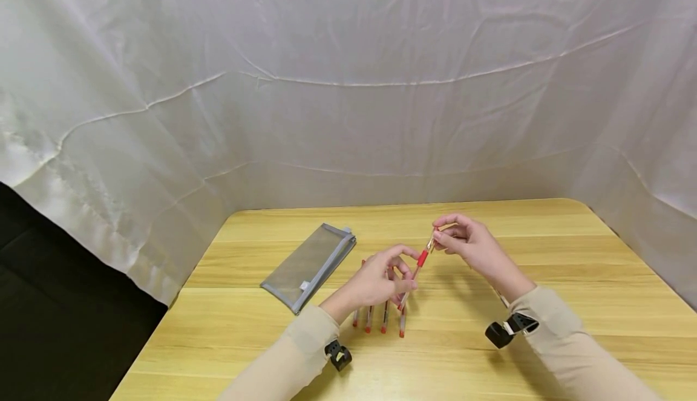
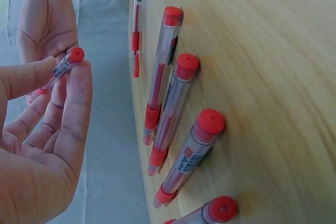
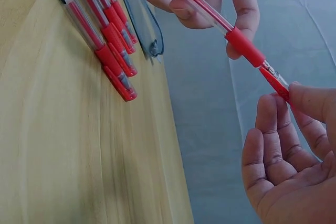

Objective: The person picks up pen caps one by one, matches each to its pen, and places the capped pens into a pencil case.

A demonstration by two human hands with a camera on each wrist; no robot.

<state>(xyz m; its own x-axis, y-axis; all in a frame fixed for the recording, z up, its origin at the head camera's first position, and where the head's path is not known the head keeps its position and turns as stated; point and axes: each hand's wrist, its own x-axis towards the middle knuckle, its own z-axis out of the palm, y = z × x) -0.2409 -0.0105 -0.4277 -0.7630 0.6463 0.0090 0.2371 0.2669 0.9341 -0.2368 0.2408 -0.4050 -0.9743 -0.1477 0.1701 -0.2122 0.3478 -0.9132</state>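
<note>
Both hands hold one clear pen with a red grip (image 1: 422,258), raised at a slant above the table. My left hand (image 1: 376,280) pinches its barrel between thumb and fingers, toward the red-plugged end (image 2: 76,54). At the other end, my right hand (image 1: 476,250) pinches the clear cap with its red clip (image 3: 274,83) between thumb and index finger. The red grip shows bare between the two hands in the right wrist view. Several matching pens (image 2: 163,72) lie side by side on the table, under and beside my left hand, partly hidden by it from the head.
A grey mesh zip pouch (image 1: 307,262) lies flat left of the pens. The wooden table (image 1: 588,256) reaches back to a pale cloth curtain (image 1: 403,117). Black fabric (image 1: 60,292) hangs past the left edge. Each wrist wears a black camera strap (image 1: 523,323).
</note>
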